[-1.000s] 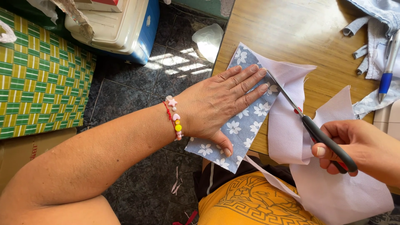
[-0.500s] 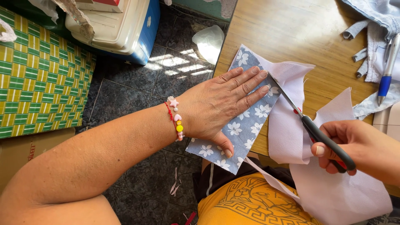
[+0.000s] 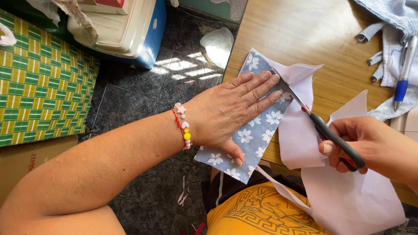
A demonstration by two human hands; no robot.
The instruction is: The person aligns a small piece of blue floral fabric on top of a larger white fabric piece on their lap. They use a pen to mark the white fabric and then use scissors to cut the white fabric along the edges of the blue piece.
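Wooden worktop [image 3: 305,30] over dark tiled floor [image 3: 143,100], cooler box [image 3: 126,26] & green woven mat [image 3: 39,82] off to the side. Blue fabric [image 3: 257,126] w/ white flower print lies at worktop edge, backed by plain white fabric [image 3: 300,130] that sticks out past the fingertips. Left hand [image 3: 226,113] lies flat on it, fingers [image 3: 261,87] spread narrow, thumb at lower edge. Right hand [image 3: 365,143] fingers wrapped round black-handled scissors [image 3: 318,122], blades running up just beside left fingertips. Blue pen [image 3: 402,82] well apart.

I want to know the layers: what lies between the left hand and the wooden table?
In the head view, the blue flowered fabric lies flat under the left hand, on the wooden table.
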